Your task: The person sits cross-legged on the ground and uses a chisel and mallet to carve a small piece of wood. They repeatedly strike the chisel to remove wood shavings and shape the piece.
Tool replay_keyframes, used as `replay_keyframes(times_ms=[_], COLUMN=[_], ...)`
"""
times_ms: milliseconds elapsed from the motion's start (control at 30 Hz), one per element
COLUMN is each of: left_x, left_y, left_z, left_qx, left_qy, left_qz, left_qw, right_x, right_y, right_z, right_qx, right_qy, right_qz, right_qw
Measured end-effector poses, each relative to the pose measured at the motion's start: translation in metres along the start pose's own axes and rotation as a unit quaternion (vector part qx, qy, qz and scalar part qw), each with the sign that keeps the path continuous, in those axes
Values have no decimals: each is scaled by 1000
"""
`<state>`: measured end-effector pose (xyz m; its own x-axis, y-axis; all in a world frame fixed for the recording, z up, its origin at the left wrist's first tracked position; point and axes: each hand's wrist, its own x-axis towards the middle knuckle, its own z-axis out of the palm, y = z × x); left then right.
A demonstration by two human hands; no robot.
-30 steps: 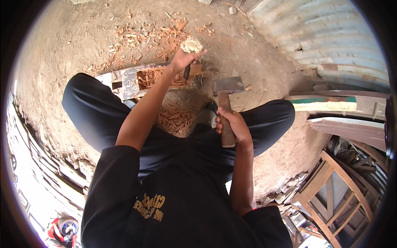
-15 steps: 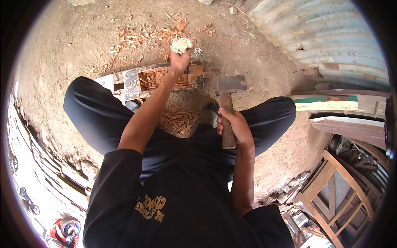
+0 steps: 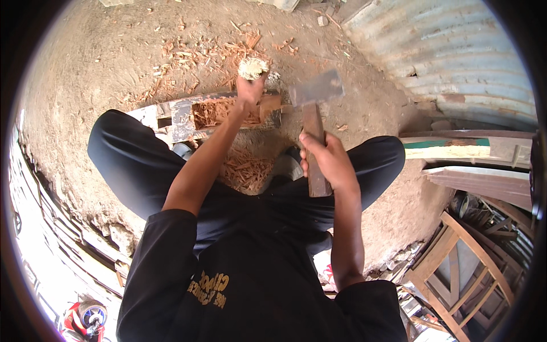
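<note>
My left hand [image 3: 248, 90] grips a tool with a pale, frayed, mushroomed top [image 3: 252, 68], likely a chisel; its lower end is hidden behind the hand. It is upright over a worn, flaking wooden block [image 3: 182, 117], whose long cut hollow holds reddish chips [image 3: 219, 113]. My right hand [image 3: 323, 159] is closed round the wooden handle [image 3: 315, 122] of a hammer; its broad dark head [image 3: 316, 88] is blurred and raised to the right of my left hand.
Wood shavings [image 3: 242, 168] lie between my bent legs and on the dirt beyond the block. A corrugated metal sheet [image 3: 450, 57] stands at upper right, above painted boards [image 3: 456, 149]. A wooden frame [image 3: 464, 268] leans at lower right; a red wheeled vehicle [image 3: 74, 319] shows at lower left.
The hammer and my right hand have risen and shifted slightly right since half a second ago. My left hand drew leftward earlier and now sits a little lower, turned more upright.
</note>
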<state>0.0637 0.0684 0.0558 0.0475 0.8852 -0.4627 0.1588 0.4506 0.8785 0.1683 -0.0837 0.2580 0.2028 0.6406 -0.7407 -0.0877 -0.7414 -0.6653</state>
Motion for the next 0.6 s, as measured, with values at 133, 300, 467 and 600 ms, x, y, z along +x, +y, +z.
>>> replay_keyframes(times_ms=[133, 300, 467, 600], left_x=[13, 15, 19, 31], left_y=[-21, -20, -18, -33], left_z=[5, 2, 7, 7], left_qx=[-113, -43, -50, -123], left_qy=[26, 17, 27, -7], left_qz=[99, 128, 139, 154], left_qw=[988, 991, 989, 980], right_x=[-4, -10, 64, 95], right_y=[-63, -138, -111, -46], right_z=[8, 31, 53, 41], right_qx=[-61, -90, -138, -344], right_qy=[7, 46, 77, -48], right_qz=[-118, -313, -401, -59], right_qw=[991, 944, 902, 936])
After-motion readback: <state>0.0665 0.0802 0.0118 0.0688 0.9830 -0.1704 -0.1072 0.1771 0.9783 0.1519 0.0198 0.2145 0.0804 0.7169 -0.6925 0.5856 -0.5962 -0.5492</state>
